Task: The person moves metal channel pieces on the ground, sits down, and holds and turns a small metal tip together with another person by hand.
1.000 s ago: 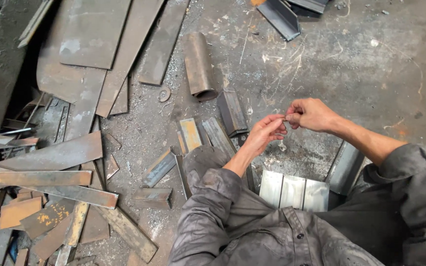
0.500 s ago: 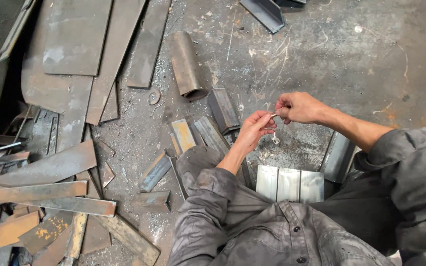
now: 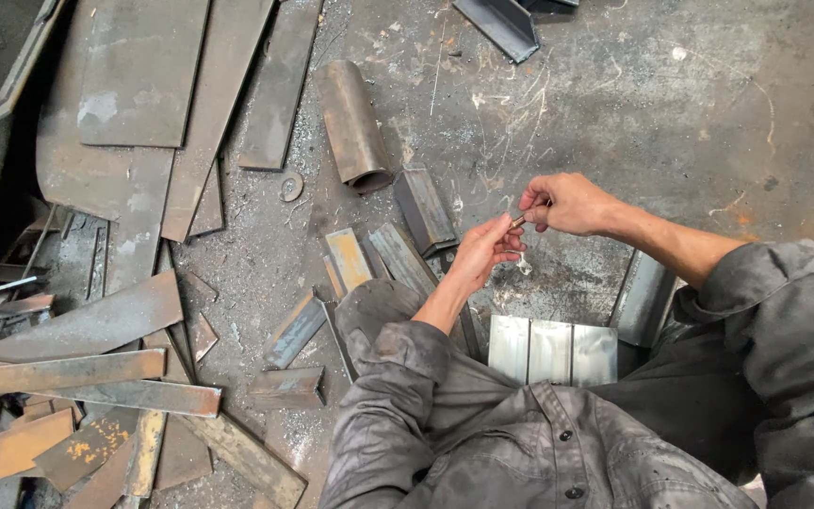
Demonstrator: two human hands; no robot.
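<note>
The person is crouching over a scuffed concrete floor [image 3: 671,104], both hands meeting in front of the knees. The left hand [image 3: 484,253] and the right hand [image 3: 565,202] are pinching a small metal piece [image 3: 518,221] between them, a short, thin stub that is showing only in the gap between the fingertips. The left grip is closing narrow on the near end of the piece with thumb and forefinger; the right grip is curling tight around the far end, the other fingers folded in. What kind of piece it is, the view is too small to tell. It is hanging in the air above the floor, just over a patch of white chalk scratches.

Directly below the hands, three bright, clean steel plates [image 3: 552,351] are lying side by side near the person's lap, with a darker angle piece [image 3: 643,300] leaning just to their right. To the left of the hands, short steel offcuts [image 3: 405,256] are lying near the knee, and a rusty pipe section [image 3: 354,124] is lying farther up the floor. A small washer [image 3: 291,187] is sitting just beside the pipe. Far to the left, long rusty flat bars and sheets [image 3: 96,330] are lying piled across one another, well apart from the hands.
</note>
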